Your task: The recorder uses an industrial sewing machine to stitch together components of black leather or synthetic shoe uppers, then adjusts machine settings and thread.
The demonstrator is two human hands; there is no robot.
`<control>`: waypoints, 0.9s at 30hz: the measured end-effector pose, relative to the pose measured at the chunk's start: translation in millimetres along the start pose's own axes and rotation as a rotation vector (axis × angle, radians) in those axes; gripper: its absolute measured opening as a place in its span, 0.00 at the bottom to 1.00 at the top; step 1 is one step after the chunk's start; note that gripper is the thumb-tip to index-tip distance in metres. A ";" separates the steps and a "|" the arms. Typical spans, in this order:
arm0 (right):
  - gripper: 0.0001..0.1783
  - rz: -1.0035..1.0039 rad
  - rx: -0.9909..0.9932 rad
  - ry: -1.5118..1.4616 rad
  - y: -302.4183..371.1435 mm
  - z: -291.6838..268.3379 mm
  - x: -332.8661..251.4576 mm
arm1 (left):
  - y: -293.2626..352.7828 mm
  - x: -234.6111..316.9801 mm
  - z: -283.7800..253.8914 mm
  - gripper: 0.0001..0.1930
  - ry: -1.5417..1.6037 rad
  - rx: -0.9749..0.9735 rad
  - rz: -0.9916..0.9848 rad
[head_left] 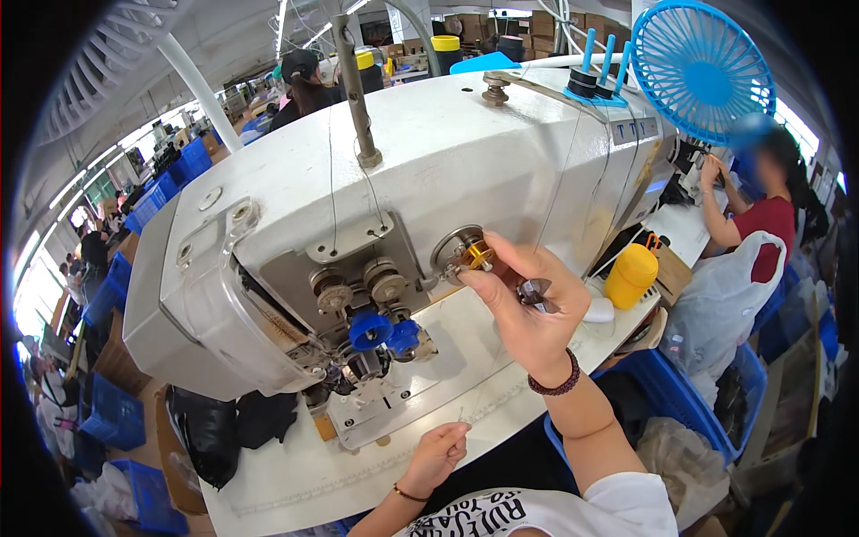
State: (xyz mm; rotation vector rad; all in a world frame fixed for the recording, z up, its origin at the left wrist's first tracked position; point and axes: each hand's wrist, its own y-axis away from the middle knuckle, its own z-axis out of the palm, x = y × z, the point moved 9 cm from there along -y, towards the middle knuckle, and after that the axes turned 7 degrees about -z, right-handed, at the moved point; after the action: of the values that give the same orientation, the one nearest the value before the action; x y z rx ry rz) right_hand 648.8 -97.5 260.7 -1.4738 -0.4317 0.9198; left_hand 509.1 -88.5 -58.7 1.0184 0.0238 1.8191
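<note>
A large white industrial sewing machine point(501, 143) stands before me. My right hand point(537, 300) is raised to the round metal winder point(452, 251) on its front, thumb and forefinger closed about a small gold-coloured bobbin point(481, 254). Tucked in the same palm is a dark metal tool point(534, 292), perhaps thread snips, partly hidden by the fingers. My left hand point(438, 455) hovers low over the table's front, fingertips pinched together; what they hold, if anything, is too small to make out. Blue round knobs point(369, 329) sit above the needle area, left of my right hand.
A yellow container point(632, 276) stands on the white table point(295, 479) to the right. Beyond it hangs a clear plastic bag point(716, 313) over blue crates point(667, 385). Black cloth point(210, 438) lies at the left. A blue fan point(702, 72) and a co-worker point(769, 192) are at the far right.
</note>
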 end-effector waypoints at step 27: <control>0.08 0.571 0.157 -0.362 7.0 -8.9 39.8 | 26.0 24.3 -16.3 0.10 -0.387 0.149 0.150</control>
State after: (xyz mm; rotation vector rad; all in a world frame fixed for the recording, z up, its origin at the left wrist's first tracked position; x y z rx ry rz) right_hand 677.9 -74.8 241.9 -1.3046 -0.1881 1.6517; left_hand 475.8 -75.9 -42.5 1.4982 -0.1585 1.7432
